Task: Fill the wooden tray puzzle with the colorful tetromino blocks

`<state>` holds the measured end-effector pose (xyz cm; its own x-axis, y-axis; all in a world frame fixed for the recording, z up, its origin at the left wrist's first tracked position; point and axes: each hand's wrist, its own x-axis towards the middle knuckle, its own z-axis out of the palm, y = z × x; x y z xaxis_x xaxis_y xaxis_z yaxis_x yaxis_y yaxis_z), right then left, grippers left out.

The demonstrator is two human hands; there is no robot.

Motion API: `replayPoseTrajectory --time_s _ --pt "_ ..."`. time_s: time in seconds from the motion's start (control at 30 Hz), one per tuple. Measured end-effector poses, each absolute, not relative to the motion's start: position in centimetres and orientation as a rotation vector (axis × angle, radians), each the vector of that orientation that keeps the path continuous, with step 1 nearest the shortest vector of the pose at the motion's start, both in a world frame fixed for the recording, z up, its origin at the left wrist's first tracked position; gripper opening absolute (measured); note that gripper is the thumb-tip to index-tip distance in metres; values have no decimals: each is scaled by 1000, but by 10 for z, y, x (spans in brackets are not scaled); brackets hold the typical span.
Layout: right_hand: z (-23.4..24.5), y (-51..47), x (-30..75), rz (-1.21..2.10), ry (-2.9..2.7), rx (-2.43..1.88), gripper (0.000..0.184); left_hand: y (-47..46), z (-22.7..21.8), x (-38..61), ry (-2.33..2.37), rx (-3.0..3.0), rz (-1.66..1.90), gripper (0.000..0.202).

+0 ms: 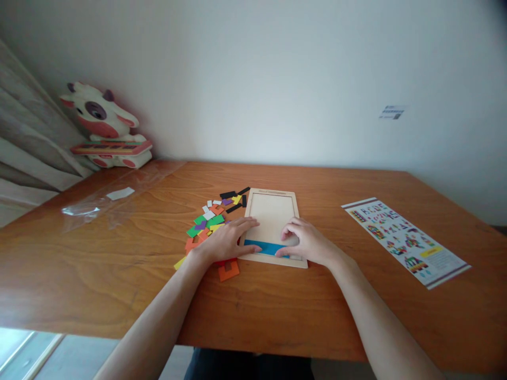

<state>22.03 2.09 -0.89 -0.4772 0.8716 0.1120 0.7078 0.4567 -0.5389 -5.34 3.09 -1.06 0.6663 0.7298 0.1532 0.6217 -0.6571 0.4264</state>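
L hand [225,241] flat, fingers spread, on tray edge + loose pcs [209,219] | R hand [307,242] fingers bent, pressing blue pc [264,247] in tray [272,211] on surface | progress: 1 row placed, most of tray bare, pile left

A single camera sits on the person's head, looking forward and down across the wooden table [317,306] toward the pale wall [277,79] behind it. Both forearms enter from the bottom edge, so the view is close to the near table edge; the corners seem bent, probably by a wide lens
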Motion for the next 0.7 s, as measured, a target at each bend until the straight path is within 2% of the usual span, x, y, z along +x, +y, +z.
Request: replayPoseTrajectory --time_s 0.2,0.4,0.57,0.7 --pt "-13 24 221 611 -2285 -1302 30 33 -17 -50 1157 2522 533 58" --pt "-15 24 216 633 -2275 -1228 18 35 -20 -47 1202 2553 651 34" --pt "-15 23 214 554 -2302 -1214 18 32 -13 -50 1051 2663 600 36" --pt "-15 22 213 488 -2330 -1208 20 33 -12 -49 1000 2721 634 29"
